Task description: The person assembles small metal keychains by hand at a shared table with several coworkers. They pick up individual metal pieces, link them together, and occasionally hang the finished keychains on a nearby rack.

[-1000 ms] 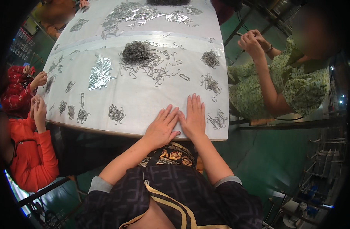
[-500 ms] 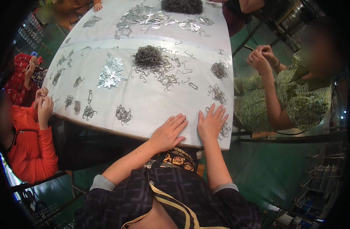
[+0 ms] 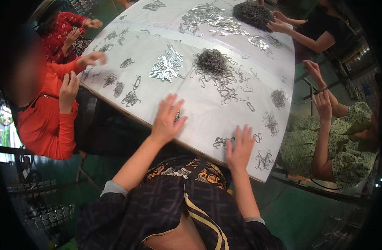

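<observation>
My left hand point(image 3: 167, 120) lies with spread fingers at the table's near edge, over a small heap of wire hooks point(image 3: 177, 116) that shows between thumb and forefinger. To the right, my right hand point(image 3: 241, 148) rests open and flat on the white-covered table point(image 3: 199, 121). Its thumb is beside another small cluster of wire hooks point(image 3: 221, 142). A few hooks point(image 3: 257, 137) lie just past its fingers, and a looser heap of hooks point(image 3: 264, 160) sits to its right. Neither hand visibly grips anything.
Farther in are a dark mound of hooks point(image 3: 211, 62) with loose ones around it and a pile of shiny flat metal pieces point(image 3: 166, 64). A bigger dark mound point(image 3: 253, 16) stands at the far end. Co-workers sit left, in red point(image 3: 53, 121), and right, in green point(image 3: 345, 141).
My hands have moved apart, the left one onto the small heap. A hook cluster now shows beside my right hand. The view has shifted, and the co-worker in red reaches over the table.
</observation>
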`<state>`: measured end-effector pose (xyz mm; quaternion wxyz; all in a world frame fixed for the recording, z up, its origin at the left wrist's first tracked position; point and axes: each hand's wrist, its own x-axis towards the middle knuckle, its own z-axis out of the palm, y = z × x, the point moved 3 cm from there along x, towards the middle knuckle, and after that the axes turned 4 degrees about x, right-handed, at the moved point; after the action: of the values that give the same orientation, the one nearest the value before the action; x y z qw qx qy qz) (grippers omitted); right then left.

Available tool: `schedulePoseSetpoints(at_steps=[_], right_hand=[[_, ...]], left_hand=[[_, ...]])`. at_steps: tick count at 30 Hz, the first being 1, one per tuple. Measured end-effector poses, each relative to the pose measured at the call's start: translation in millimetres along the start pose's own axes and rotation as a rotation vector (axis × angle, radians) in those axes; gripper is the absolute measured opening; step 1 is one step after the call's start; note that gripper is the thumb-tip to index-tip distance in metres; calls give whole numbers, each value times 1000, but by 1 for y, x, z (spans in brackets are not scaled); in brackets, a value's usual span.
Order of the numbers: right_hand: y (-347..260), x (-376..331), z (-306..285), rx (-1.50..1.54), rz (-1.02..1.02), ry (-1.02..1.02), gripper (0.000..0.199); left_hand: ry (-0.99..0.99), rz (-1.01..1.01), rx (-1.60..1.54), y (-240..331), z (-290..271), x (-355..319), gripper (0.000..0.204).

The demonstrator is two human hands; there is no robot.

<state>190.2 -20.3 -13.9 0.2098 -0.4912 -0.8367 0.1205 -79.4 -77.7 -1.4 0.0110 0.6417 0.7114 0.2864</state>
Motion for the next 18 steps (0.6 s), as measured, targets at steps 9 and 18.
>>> schedulePoseSetpoints(at_steps=[9, 18], right_hand=[[-22, 0, 33, 57, -153, -136, 43], [1, 0, 25, 93, -100, 75, 29]], left_hand=[[-102, -44, 140, -5, 29, -9, 56], [-138, 156, -83, 44, 67, -10, 44]])
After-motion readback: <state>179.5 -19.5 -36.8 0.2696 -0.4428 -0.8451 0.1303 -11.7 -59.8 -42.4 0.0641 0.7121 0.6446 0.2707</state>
